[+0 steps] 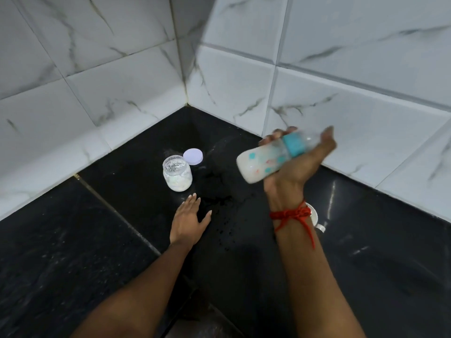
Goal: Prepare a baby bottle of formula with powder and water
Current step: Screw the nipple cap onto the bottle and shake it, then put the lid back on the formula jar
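My right hand [296, 167] grips a baby bottle [262, 164] with a teal collar, held above the black counter and tilted on its side, base toward the left. The bottle is blurred and holds milky white liquid. A clear jar of white powder [177, 175] stands open near the counter's corner, with its pale lilac lid [193, 156] lying just behind it. My left hand [189, 222] rests flat on the counter, fingers spread, a little in front of the jar and touching nothing else.
The black stone counter [97, 240] meets white marbled wall tiles [122, 81] in a corner. Water droplets [224, 230] speckle the counter between my hands. A white object [314, 218] is partly hidden behind my right wrist, which wears a red thread.
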